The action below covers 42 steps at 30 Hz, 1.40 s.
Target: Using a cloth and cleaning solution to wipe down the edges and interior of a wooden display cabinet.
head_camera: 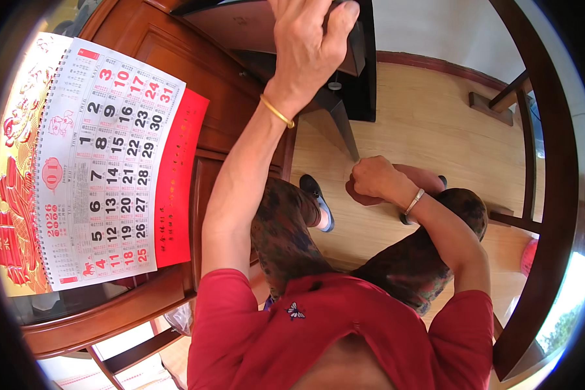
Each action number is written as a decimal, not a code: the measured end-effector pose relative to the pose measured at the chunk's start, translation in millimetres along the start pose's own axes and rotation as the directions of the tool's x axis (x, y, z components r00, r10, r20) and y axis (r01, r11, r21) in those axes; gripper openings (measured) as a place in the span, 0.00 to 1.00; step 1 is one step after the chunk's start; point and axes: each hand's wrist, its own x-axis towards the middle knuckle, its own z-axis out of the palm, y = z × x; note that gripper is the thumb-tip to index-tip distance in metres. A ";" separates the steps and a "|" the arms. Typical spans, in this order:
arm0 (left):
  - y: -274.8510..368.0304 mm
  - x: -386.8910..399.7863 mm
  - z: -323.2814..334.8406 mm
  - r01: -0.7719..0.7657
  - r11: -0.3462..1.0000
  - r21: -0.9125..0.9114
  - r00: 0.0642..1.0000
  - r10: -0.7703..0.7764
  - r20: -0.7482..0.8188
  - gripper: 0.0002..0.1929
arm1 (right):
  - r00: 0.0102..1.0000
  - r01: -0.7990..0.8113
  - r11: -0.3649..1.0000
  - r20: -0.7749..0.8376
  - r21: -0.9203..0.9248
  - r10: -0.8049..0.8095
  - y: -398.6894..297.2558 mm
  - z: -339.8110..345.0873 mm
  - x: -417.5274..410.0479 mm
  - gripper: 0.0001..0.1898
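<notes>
My left hand (312, 44), a gold bangle at its wrist, reaches to the top edge of the view over a glossy dark panel (239, 24), possibly a television, with an angular dark leg (343, 124) below it. The fingers are bent and partly cut off; a bit of something dark shows beside the thumb, and whether they grip it I cannot tell. My right hand (380, 178), wearing a silver bracelet, is closed in a fist around a dull reddish-brown thing (419, 178), probably a cloth, that sticks out on both sides above the floor, between my knees.
A large wall calendar (112, 165) lies over a reddish-brown wooden cabinet (175, 53) at left. A dark wooden frame (555, 170) stands at right. Pale wood flooring (414, 107) and a dark red skirting board lie ahead. A clear plastic bag (179, 319) hangs at lower left.
</notes>
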 end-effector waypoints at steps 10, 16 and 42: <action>-13.4 21.5 25.6 0.021 1.000 -0.005 1.000 -0.021 -0.010 0.14 | 0.993 0.013 1.000 -0.116 0.015 -0.011 10.4 -7.9 -8.0 0.11; -40.7 1.2 21.8 0.079 0.992 0.094 0.977 -0.058 -0.204 0.10 | 0.978 -0.050 0.995 -0.200 0.085 0.067 5.7 -31.4 -2.8 0.11; -80.2 7.0 17.1 0.823 0.563 0.079 0.503 -0.785 0.363 0.20 | 0.937 -0.068 0.991 -0.334 0.113 0.103 16.3 -43.6 16.1 0.14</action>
